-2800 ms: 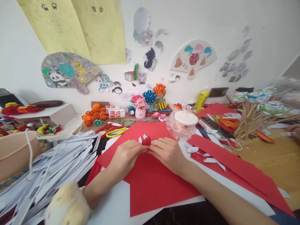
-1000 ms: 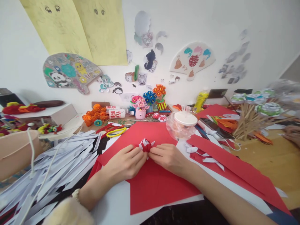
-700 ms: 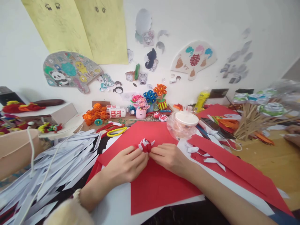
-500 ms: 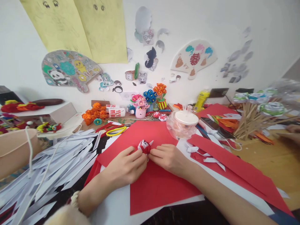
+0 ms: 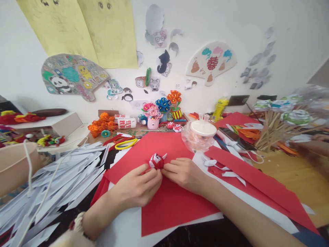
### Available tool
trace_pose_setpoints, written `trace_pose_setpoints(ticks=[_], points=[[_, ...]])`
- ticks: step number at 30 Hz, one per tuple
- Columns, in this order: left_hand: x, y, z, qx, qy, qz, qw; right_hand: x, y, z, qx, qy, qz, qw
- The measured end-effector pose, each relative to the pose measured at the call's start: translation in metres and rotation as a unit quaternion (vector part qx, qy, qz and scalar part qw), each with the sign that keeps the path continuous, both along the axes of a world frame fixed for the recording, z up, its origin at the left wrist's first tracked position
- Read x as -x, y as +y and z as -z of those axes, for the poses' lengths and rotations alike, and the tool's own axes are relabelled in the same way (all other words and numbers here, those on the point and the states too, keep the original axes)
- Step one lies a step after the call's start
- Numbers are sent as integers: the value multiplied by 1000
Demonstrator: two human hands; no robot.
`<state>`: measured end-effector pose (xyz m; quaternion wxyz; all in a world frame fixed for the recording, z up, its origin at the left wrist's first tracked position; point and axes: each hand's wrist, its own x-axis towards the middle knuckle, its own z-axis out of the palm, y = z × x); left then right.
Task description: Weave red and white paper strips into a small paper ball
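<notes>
Between my hands is a small red and white folded paper ball point(image 5: 156, 160), with a white pointed paper end sticking out at its upper right. My left hand point(image 5: 140, 183) closes its fingers on the ball's lower left side. From the right, my right hand point(image 5: 183, 174) pinches the ball's lower right side with thumb and fingers. The fingertips partly hide the underside of the ball. Beneath both hands lies a large red paper sheet point(image 5: 177, 209), with white sheets under it.
White paper strips point(image 5: 64, 175) heap at left, near yellow-handled scissors point(image 5: 125, 144). A lidded cup in plastic point(image 5: 199, 135) stands behind my right hand. Red strips point(image 5: 257, 178) lie at right, beside wrapped sticks point(image 5: 271, 132). Another person's hand point(image 5: 320, 137) shows blurred at the right edge.
The paper ball has turned slightly in my fingers, showing more of its red and white pattern. The view has shifted a little. At the right edge, the other person's hand has moved.
</notes>
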<state>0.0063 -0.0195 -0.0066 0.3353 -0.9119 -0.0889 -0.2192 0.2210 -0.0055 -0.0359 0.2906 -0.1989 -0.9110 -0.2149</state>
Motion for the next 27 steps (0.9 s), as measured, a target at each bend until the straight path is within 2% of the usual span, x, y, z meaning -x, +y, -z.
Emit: trace_pose_setpoints(ticks=[10,15,22,27], points=[[-1,10,11,87,-33,-27,995,1,1,1,-2,4,2,1000],[-2,10,10,144,-74,-44,986,1,1,2,18,3,13,1000],[-11,6,9,191,-124,-159,961,4,-3,-3,83,60,48,994],[-14,8,10,190,-144,-186,953,8,-3,-4,126,107,55,985]])
